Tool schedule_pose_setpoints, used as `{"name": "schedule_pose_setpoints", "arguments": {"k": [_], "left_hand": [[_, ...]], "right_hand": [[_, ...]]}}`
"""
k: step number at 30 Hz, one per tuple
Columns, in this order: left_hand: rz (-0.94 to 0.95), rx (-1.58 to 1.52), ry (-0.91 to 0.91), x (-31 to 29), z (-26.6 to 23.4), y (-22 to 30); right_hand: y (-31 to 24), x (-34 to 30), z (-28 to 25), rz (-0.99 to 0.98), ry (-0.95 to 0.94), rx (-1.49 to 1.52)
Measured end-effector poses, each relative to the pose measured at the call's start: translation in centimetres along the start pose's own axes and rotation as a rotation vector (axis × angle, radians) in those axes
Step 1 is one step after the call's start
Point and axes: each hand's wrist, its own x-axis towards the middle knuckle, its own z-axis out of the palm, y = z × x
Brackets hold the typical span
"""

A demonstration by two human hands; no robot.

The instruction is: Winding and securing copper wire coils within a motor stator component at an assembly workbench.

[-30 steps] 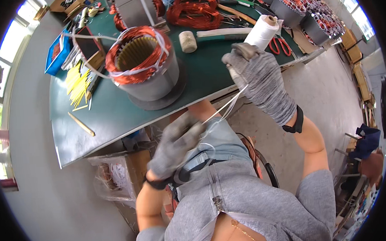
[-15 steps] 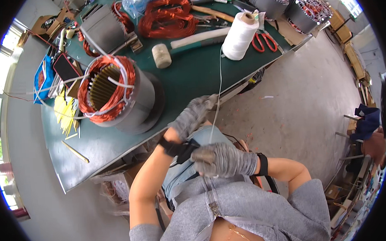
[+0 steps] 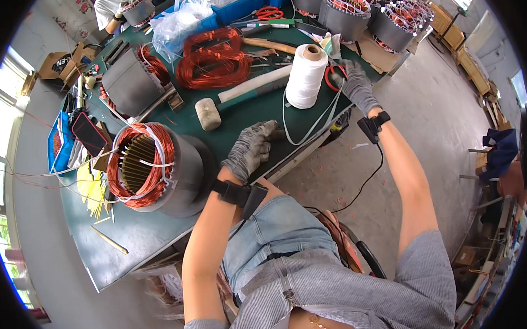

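Note:
My right hand, in a grey striped glove, has its fingers closed at the red handles of the scissors on the far side of the bench. A white spool of cord stands upright just left of it. From the spool a loop of white cord hangs toward the bench edge and runs back up near my right hand. My left hand, gloved too, rests over the bench edge with curled fingers; what they hold, if anything, is hidden. Left of it stands a grey motor stator with copper windings.
A mallet lies behind my left hand, with copper wire coils beyond it. Another stator lies on its side. Several wound stators stand at the back right. At the far left, another person's arm shows.
My right hand has gone from in front of my body up to the scissors. The cord, taut before, now hangs in a loop. My left hand has moved slightly left over the bench.

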Motion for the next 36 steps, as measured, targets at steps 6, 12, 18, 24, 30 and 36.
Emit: {"name": "schedule_pose_setpoints", "arguments": {"k": [6, 12, 18, 24, 30, 36], "left_hand": [[0.037, 0.135, 0.164, 0.6, 0.4, -0.5], [0.363, 1.430, 0.630, 3.7, 3.9, -0.8], [0.180, 1.654, 0.615, 3.9, 3.7, 0.9], [0.566, 1.594, 0.497, 4.4, 1.9, 0.5], [0.035, 0.081, 0.112, 2.6, 0.2, 1.3], [0.166, 0.245, 0.162, 0.9, -0.1, -0.2]], "right_hand": [[-1.6, -1.5, -1.8, 0.087, -0.352, -0.149], [-3.7, -6.0, -6.8, -0.259, -0.487, -0.269], [-0.6, -5.2, -10.2, -0.373, -1.006, 0.558], [2.4, -0.7, -1.2, -0.062, -0.068, 0.013], [0.6, -2.2, -2.1, -0.041, -0.246, -0.203], [3.5, -9.2, -3.9, 0.239, -0.478, 0.718]]}}
